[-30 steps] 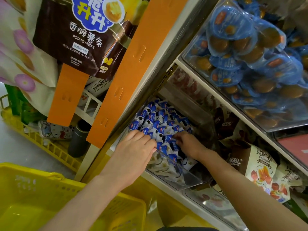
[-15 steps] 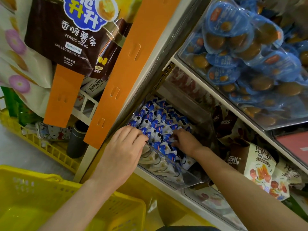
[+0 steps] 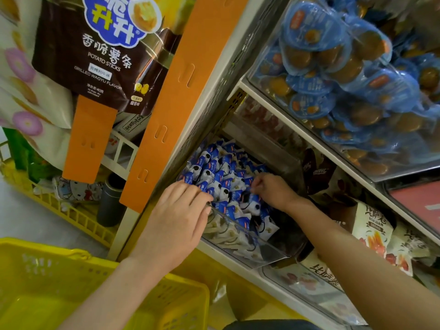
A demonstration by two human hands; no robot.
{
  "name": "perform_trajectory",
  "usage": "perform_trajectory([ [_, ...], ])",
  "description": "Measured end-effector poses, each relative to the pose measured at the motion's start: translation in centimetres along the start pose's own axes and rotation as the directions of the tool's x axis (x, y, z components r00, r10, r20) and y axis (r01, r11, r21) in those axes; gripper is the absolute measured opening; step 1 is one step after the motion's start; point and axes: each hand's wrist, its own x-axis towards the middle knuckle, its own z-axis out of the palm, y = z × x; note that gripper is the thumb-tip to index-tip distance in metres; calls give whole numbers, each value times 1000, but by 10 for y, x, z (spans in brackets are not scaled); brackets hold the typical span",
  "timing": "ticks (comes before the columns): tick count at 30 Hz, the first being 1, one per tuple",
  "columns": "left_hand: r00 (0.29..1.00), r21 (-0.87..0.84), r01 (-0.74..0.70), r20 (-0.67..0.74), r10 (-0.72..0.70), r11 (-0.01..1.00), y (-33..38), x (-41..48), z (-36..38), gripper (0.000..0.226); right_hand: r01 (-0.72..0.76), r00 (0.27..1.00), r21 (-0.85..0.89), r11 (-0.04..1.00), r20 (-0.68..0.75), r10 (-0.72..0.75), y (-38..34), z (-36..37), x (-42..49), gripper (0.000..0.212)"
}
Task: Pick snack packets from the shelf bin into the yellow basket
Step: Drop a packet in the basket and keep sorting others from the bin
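Note:
Small blue-and-white snack packets (image 3: pixel 214 167) fill a clear plastic shelf bin (image 3: pixel 240 246) on the lower shelf. My left hand (image 3: pixel 181 217) rests over the bin's front rim, its fingers fairly straight and the tips touching the packets at the near left. My right hand (image 3: pixel 273 189) reaches into the pile from the right, fingers curled, and pinches a packet; the fingertips are partly hidden among the wrappers. The yellow basket (image 3: pixel 166 296) stands at the lower left under my left forearm, and the part of its inside that shows holds nothing.
An orange shelf upright (image 3: pixel 171 103) runs beside the bin on the left. Above hangs a bin of blue sealed cups (image 3: pixel 333 75). Brown and cream snack bags (image 3: pixel 371 229) sit to the right. A second yellow basket (image 3: pixel 78 217) and a dark cylinder (image 3: pixel 109 203) stand on the floor.
My left hand slid left along the bin's front rim and now touches the packets at its left end. My right hand has kept digging in the pile, fingers curling tighter on a packet.

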Motion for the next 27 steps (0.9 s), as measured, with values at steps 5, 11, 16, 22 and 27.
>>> perform_trajectory([
  [5, 948, -319, 311, 169, -269, 896, 17, 23, -5, 48, 223, 891, 33, 974, -412, -190, -27, -25, -40, 5],
  [11, 825, -603, 563, 381, -416, 565, 26, 50, -7, 50, 459, 886, 502, 733, -319, -337, -70, -24, -77, 17],
  [16, 829, -668, 548, 352, -435, 503, 12, 44, -14, 19, 378, 926, 613, 694, -244, -289, -52, -29, -72, 13],
  [22, 826, -731, 510, 269, -495, 454, 3, 31, -19, 10, -180, 972, -301, 937, 94, 217, -13, -7, -43, 27],
  [27, 834, -752, 488, 251, -492, 443, 0, 26, -23, 8, -228, 960, -353, 907, 72, 270, -6, 6, -32, 49],
])
